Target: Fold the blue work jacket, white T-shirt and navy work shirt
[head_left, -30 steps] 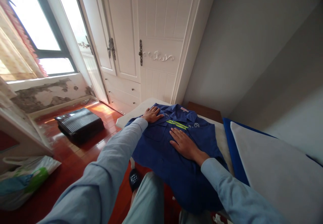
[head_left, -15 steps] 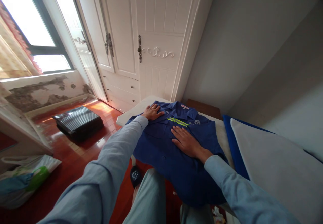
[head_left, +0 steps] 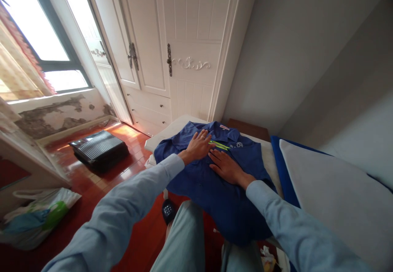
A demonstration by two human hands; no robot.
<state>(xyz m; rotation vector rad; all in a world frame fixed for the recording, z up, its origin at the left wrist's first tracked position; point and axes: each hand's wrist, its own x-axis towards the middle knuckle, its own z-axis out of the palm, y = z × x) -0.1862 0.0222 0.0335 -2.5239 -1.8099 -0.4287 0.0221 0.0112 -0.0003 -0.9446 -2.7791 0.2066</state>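
A dark blue work shirt point(head_left: 184, 178) with a collar, a yellow-green stripe and a white gear print lies spread over a pale board or table point(head_left: 181, 123), its lower part hanging down towards my knees. Flat on the shirt's chest, fingers stretched, rests my left hand point(head_left: 199, 146), covering one end of the stripe. Close beside it, my right hand point(head_left: 226, 166) also lies palm down on the cloth below the stripe, fingers extended. Neither hand grips the fabric.
White wardrobe doors point(head_left: 193, 26) rise behind the table. A black ribbed case point(head_left: 100, 149) and a plastic bag point(head_left: 39, 214) stand on the red floor at left. At right lies a white sheet-like piece point(head_left: 334, 198) over something blue. A brown wooden piece point(head_left: 248, 129) is behind the shirt.
My left hand has slid right across the shirt, from near its shoulder to the stripe beside my right hand. The right hand stays nearly in place.
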